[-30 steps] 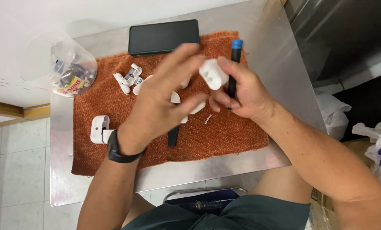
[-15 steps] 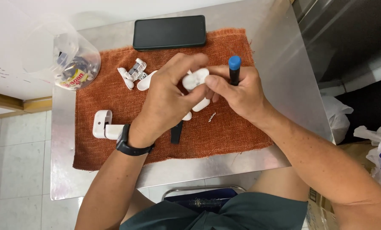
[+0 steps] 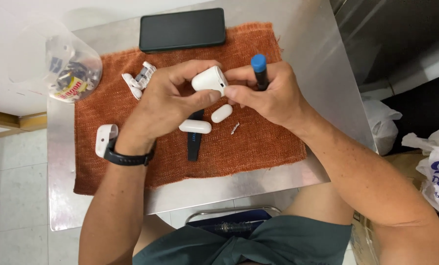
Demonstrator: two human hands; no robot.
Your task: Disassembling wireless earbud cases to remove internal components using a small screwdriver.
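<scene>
My left hand (image 3: 168, 100) grips the white case (image 3: 209, 80), fingers closed round it above the orange cloth (image 3: 258, 142). My right hand (image 3: 271, 93) pinches its right end, blue-capped tool (image 3: 259, 71) tucked upright, touching the case.
</scene>
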